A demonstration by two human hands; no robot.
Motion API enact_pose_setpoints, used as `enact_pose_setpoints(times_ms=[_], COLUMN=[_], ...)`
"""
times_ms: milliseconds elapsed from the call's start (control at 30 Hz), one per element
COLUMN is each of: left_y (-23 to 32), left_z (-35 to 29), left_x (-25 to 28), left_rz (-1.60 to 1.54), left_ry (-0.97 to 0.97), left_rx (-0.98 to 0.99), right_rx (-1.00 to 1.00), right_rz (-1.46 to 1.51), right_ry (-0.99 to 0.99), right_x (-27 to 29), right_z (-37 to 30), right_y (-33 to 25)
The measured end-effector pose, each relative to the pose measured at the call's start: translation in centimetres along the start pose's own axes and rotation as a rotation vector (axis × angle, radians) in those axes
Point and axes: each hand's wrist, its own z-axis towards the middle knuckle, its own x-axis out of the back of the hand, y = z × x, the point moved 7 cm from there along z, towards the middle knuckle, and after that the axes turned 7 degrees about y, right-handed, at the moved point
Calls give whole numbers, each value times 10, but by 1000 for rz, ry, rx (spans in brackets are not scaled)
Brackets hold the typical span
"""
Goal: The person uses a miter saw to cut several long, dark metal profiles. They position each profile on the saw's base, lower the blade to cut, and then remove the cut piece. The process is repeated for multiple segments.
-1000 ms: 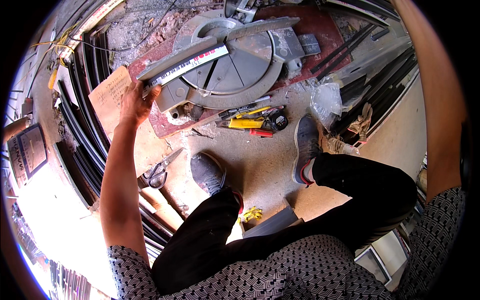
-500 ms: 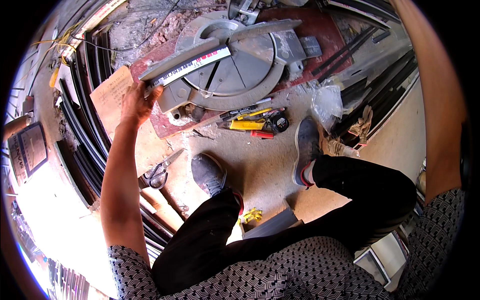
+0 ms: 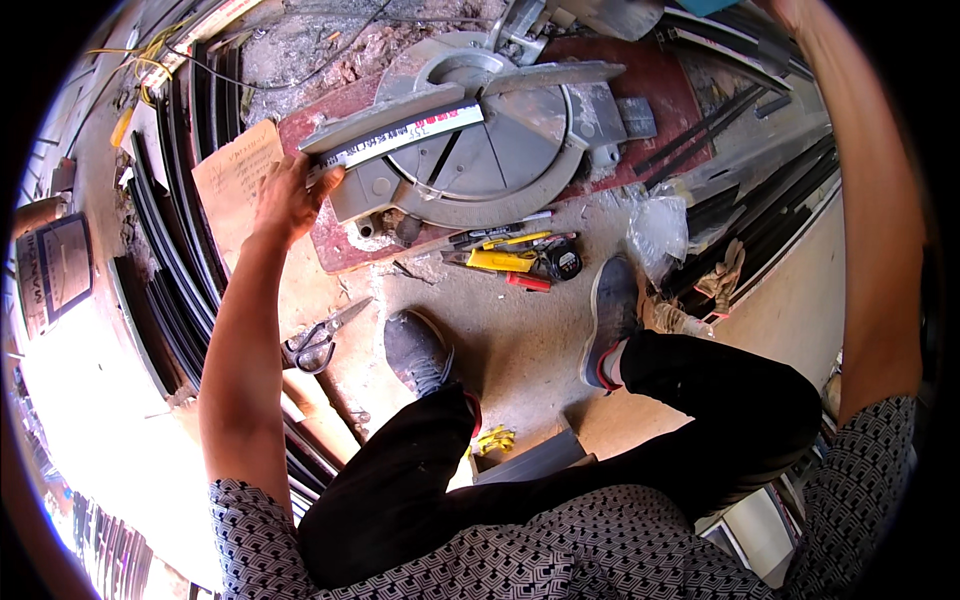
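My left hand (image 3: 285, 195) grips the left end of a long grey metal strip (image 3: 400, 135) with a white label along it. The strip lies across the round grey table of a mitre saw (image 3: 480, 165), which stands on a red board (image 3: 340, 250) on the floor. My right arm (image 3: 880, 250) reaches up along the right rim. Its hand (image 3: 785, 10) is cut off by the top edge, so what it holds is hidden.
On the floor by the saw lie pens, a yellow knife (image 3: 500, 260) and a tape measure (image 3: 563, 262). Snips (image 3: 320, 340) lie near my left shoe (image 3: 420, 350). Black profiles (image 3: 165, 250) line the left, more profiles (image 3: 760, 220) the right. A cardboard sheet (image 3: 235, 180) sits beside my left hand.
My left hand keeps its hold on the strip, which has slid slightly to the right on the saw table. Everything else stays put.
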Motion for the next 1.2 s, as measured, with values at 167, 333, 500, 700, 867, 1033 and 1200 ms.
enact_pose_setpoints(times_ms=[167, 333, 500, 700, 867, 1033, 1200], left_y=[-7, -6, -5, -5, -2, -3, -5], left_z=[-3, -3, -2, -4, -5, -6, -5], left_x=[2, -1, -1, 2, 5, 5, 1], left_rz=[5, 5, 26, 14, 1, 9, 7], left_ry=[22, 34, -17, 0, 21, 28, 70], left_rx=[11, 11, 34, 46, 36, 35, 9], right_rx=[-38, 17, -1, -92, -90, -128, -51], right_rz=[56, 51, -26, 16, -14, 22, 28], right_ry=[-2, -65, -77, 27, 5, -5, 32], right_x=[5, -7, -8, -12, 2, 6, -11], right_z=[23, 6, 2, 5, 20, -4, -50], right_y=[4, -2, -5, -4, 5, 7, 2])
